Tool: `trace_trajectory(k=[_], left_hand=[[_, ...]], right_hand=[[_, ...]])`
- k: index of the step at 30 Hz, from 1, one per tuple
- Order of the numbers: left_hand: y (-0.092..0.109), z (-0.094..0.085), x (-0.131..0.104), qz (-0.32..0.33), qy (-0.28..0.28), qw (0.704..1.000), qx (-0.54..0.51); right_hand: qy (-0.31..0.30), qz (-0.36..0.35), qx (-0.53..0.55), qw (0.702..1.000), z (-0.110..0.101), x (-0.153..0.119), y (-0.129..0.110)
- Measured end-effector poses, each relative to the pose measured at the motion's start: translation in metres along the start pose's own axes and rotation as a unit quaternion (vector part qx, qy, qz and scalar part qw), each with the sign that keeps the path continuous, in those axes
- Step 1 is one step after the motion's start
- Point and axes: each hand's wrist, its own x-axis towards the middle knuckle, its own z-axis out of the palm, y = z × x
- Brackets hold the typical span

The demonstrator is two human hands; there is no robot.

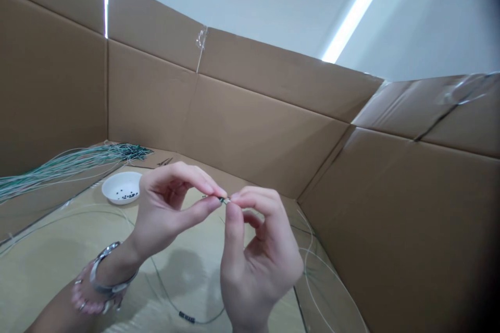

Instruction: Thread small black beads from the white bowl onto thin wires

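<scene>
My left hand pinches a small dark-and-pale piece between thumb and fingertips, held above the table. My right hand is closed in a pinch at the pale end of that same piece, so the two hands' fingertips almost meet. The piece is too small and too covered to tell its exact kind. Below the hands, a thin dark green cord curves across the table; its upper end is hidden. A short black ribbed segment sits on this cord near the bottom edge.
A white bowl with several small black beads stands left of my left hand. Behind it lies a bundle of green and white cords beside tweezers-like tools. Cardboard walls surround the table; loose pale strands lie at right.
</scene>
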Motion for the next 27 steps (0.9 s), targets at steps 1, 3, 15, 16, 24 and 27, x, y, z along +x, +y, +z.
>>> trace_trajectory(k=[1, 3, 15, 16, 24, 27], left_hand=[[0.000, 0.000, 0.000, 0.005, -0.003, 1.000, 0.006], [0.000, -0.001, 0.001, 0.017, -0.009, 1.000, 0.012], [0.001, -0.001, 0.002, 0.037, -0.013, 0.999, 0.032], [0.001, -0.001, 0.002, 0.044, -0.017, 0.998, 0.032], [-0.001, -0.009, 0.004, 0.113, -0.054, 0.985, 0.122], [0.003, -0.012, 0.003, 0.123, -0.062, 0.972, 0.191]], right_hand=[[0.002, -0.007, -0.012, 1.000, 0.000, 0.000, 0.000], [0.001, -0.019, -0.029, 0.999, -0.001, 0.000, 0.000], [-0.003, -0.040, -0.057, 0.998, -0.003, 0.002, -0.002], [-0.004, -0.037, -0.056, 0.998, -0.003, 0.002, -0.002], [-0.022, -0.059, -0.110, 0.992, -0.007, 0.005, -0.001], [-0.030, -0.092, -0.168, 0.981, -0.009, 0.007, -0.001]])
